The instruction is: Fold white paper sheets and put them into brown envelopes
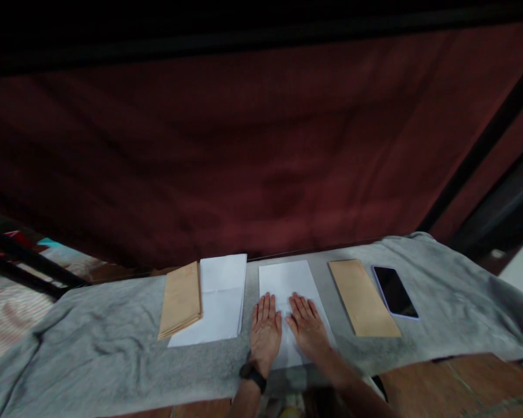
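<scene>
- A dark band (253, 374) is on the left wrist.
- The left hand (265, 337) and right hand (308, 330) lie flat, fingers out, holding nothing tight.
- The white paper (284, 277) is under both hands, on the soft gray cloth (117, 325). It looks light and bendy, and could crease or slip. Its side edges seem good to pinch gently.
- Brown paper (364, 299) lies to the right, near the phone (396, 292).
- Past them hangs a red cloth (261, 145).
</scene>
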`<state>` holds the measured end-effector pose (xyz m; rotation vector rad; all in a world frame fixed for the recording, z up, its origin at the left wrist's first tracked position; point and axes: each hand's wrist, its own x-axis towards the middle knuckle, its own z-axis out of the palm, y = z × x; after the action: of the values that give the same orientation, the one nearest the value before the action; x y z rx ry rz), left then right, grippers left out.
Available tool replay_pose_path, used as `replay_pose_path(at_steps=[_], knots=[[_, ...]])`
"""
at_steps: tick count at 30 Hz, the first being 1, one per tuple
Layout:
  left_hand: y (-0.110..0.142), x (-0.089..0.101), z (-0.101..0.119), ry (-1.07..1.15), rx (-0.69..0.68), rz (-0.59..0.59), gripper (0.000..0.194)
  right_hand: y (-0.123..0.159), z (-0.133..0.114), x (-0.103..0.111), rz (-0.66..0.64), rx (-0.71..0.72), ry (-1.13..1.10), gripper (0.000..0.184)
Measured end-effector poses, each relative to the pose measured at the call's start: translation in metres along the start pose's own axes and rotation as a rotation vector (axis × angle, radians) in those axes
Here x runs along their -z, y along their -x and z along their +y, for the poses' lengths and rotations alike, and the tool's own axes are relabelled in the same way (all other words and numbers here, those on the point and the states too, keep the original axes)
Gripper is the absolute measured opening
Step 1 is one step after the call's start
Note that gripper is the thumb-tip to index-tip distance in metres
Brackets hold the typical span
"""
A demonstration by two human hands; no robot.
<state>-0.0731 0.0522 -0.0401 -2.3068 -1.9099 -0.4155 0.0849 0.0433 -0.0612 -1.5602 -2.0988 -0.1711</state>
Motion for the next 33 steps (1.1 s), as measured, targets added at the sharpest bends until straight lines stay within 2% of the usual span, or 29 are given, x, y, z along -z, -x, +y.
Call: replay_pose_path(at_steps=[6,11,13,16,18,20,23,26,33], knots=[[0.02,0.005,-0.022,-0.01,0.011,0.082,0.054,0.02,0.048,0.022,0.041,-0.017,0.122,0.054],[0.036,0.011,-0.036,0.016,0.018,0.157,0.053,0.035,0.064,0.029,0.08,-0.037,0.152,0.057],[0.041,0.016,-0.03,0.035,0.024,0.193,0.053,0.035,0.062,0.029,0.085,-0.055,0.16,0.056],[0.044,0.022,-0.003,0.058,-0.015,0.194,0.056,0.03,0.044,0.028,0.089,-0.082,0.166,0.054],[0.045,0.019,0.019,0.064,-0.091,0.154,0.06,0.026,0.024,0.026,0.079,-0.064,0.143,0.051],[0.047,0.013,0.037,0.056,-0.147,0.123,0.064,0.025,0.007,0.024,0.036,0.019,0.086,0.047],[0.051,0.005,0.046,0.035,-0.179,0.129,0.065,0.031,-0.002,0.026,0.0,0.062,0.047,0.047],[0.056,0.006,0.039,0.01,-0.158,0.153,0.062,0.04,0.011,0.032,-0.015,0.034,0.072,0.051],[0.08,0.019,0.001,-0.012,-0.033,0.149,0.058,0.062,0.047,0.046,0.021,-0.062,0.102,0.06]])
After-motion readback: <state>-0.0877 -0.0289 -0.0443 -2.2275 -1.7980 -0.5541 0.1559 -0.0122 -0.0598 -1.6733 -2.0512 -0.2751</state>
